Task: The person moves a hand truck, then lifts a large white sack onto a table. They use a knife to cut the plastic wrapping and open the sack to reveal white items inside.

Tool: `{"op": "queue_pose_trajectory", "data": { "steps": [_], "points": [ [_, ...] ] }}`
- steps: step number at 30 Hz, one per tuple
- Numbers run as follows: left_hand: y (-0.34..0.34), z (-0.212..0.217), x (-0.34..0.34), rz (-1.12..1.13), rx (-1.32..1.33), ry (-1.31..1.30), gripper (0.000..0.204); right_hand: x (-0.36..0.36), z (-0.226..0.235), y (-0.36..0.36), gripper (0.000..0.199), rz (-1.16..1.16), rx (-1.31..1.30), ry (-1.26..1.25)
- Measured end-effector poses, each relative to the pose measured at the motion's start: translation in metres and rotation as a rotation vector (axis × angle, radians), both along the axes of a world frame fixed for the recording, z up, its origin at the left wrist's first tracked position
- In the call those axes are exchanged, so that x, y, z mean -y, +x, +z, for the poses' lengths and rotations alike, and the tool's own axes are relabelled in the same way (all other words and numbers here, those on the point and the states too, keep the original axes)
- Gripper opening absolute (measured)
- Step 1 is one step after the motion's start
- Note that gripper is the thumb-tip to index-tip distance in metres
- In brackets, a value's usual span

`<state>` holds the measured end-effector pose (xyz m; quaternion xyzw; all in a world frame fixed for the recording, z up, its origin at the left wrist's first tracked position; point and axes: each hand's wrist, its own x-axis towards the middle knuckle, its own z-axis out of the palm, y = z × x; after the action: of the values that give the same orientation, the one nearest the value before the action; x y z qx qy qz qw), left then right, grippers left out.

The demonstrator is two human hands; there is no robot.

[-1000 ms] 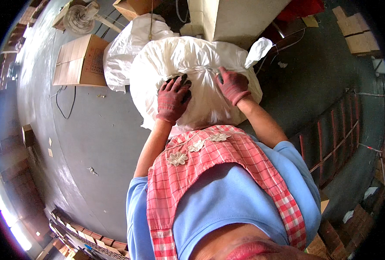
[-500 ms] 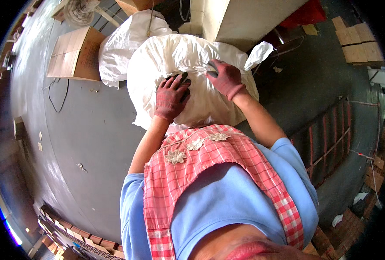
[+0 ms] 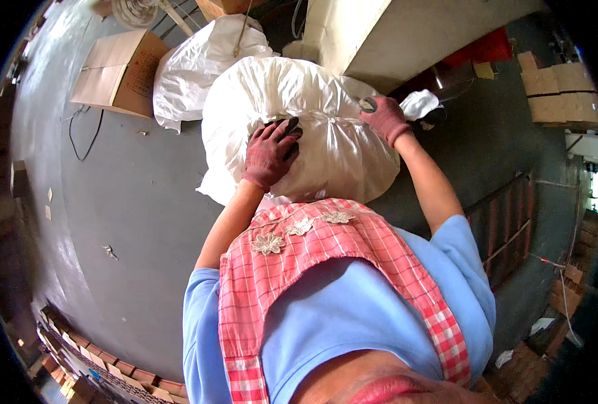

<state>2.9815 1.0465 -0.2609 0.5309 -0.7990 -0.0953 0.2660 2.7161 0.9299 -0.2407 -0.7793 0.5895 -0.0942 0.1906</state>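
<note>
A large, bulging white sack point(image 3: 312, 165) stands upright against my front, its top drawn into a creased line across the middle. My left hand point(image 3: 272, 151), in a red glove with dark fingertips, is closed on the creases at the left end of that line, fingers bent over the cloth. At the line's right end my right hand point(image 3: 384, 118), gloved alike, has its fingers curled in a grip on the edge. The cloth between the hands is stretched nearly straight. A small pale bit shows by the right fingertips; I cannot make out what it is.
Behind the sack lies another white sack point(image 3: 201, 64), with a cardboard box point(image 3: 117, 71) to its left and a fan point(image 3: 135, 10) beyond. A pale pillar point(image 3: 353, 34) rises close behind. Stacked cartons point(image 3: 560, 91) and a reddish metal rack point(image 3: 508, 229) are on the right.
My right hand has moved right along the creased line, and the cloth there is drawn tighter. The left hand has stayed in about the same place on the sack.
</note>
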Motion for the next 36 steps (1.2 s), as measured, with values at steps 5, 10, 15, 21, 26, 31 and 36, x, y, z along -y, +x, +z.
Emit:
{"op": "queue_pose_trajectory", "data": {
  "steps": [5, 10, 15, 21, 26, 31, 36],
  "points": [
    [-0.002, -0.004, -0.001, 0.043, 0.059, 0.015, 0.029, -0.033, 0.007, 0.043, 0.026, -0.022, 0.282, -0.051],
    [0.000, -0.004, 0.001, 0.024, 0.050, 0.022, 0.029, -0.031, 0.002, 0.067, 0.028, 0.125, -0.124, -0.014],
    [-0.002, -0.004, -0.001, 0.014, 0.044, 0.035, 0.029, -0.020, 0.003, 0.050, 0.033, 0.178, -0.184, -0.003],
    [-0.003, -0.002, -0.001, 0.037, 0.045, 0.047, 0.028, -0.013, -0.010, 0.025, 0.037, -0.035, 0.146, 0.106],
    [-0.003, -0.004, 0.000, 0.028, 0.035, 0.003, 0.030, -0.013, -0.009, 0.030, 0.030, 0.083, 0.221, 0.217],
    [-0.003, -0.002, -0.001, 0.026, 0.035, -0.013, 0.031, 0.002, 0.008, 0.039, 0.030, 0.275, -0.064, 0.163],
    [-0.003, -0.005, -0.002, 0.041, 0.024, 0.003, 0.030, 0.013, 0.016, 0.049, 0.033, 0.299, -0.218, 0.205]
  ]
}}
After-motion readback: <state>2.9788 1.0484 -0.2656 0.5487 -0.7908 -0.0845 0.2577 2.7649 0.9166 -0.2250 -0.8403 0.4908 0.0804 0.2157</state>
